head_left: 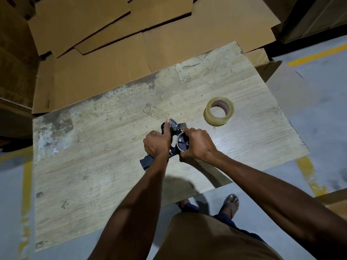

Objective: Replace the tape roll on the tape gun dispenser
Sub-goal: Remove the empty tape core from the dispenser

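A dark tape gun dispenser [173,131] lies over the middle of a worn wooden table [93,166]. My left hand [156,143] grips its body, thumb up near the metal blade end, and the dark handle sticks out below my wrist. My right hand [199,145] wraps around a thin, nearly spent roll [183,143] seated on the dispenser's hub. A full roll of clear tape [218,113] lies flat on the table, up and to the right of my hands, apart from them.
Flattened cardboard sheets [131,44] are stacked beyond the table's far edge and to the left. Grey floor with yellow lines [317,54] surrounds the table. My sandalled foot [231,203] stands by the near edge.
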A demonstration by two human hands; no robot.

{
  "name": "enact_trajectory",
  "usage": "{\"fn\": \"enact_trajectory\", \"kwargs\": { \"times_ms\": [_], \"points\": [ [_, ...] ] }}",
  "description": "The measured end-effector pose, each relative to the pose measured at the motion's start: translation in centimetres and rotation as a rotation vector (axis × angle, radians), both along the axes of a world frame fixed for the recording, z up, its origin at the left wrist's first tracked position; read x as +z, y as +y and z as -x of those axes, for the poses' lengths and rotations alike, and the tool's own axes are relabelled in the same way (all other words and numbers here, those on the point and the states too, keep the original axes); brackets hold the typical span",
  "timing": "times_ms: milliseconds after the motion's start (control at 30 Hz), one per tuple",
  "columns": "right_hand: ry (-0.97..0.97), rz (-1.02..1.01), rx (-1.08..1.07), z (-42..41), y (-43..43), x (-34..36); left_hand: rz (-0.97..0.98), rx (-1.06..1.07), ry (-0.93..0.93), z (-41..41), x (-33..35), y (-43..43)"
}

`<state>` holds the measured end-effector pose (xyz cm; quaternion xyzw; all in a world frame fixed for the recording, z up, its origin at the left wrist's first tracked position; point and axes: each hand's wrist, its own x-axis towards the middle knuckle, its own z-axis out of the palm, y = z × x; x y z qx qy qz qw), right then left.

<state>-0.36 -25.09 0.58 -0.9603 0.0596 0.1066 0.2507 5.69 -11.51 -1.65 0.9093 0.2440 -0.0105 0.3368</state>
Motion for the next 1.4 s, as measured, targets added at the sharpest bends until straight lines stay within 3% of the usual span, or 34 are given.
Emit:
{"fn": "enact_trajectory", "kwargs": {
  "times_ms": [267, 567, 733, 967, 1067, 1400],
  "points": [
    [0.007, -0.033, -0.178, 0.5, 1.3, 0.1, 0.020, 0.022, -0.030, 0.1, -0.4, 0.0],
    [0.002, 0.019, -0.002, 0.3, 0.4, 0.5, 0.017, -0.022, -0.044, 0.1, -0.5, 0.3],
    [0.024, -0.038, -0.082, 0.9, 0.3, 0.2, -0.025, -0.071, -0.016, 0.2, -0.5, 0.0],
    [0.107, -0.044, -0.146, 1.4, 2.0, 0.7, -0.196, -0.145, 0.225, 0.7, -0.2, 0.9],
    [0.151, -0.029, -0.131, 1.2, 2.1, 0.9, -0.157, -0.156, 0.335, 0.8, 0.1, 0.9],
    [0.116, 0.135, -0.049, 1.1, 1.8, 0.9, -0.154, -0.159, 0.398, 0.7, 0.9, 0.2]
  ]
}}
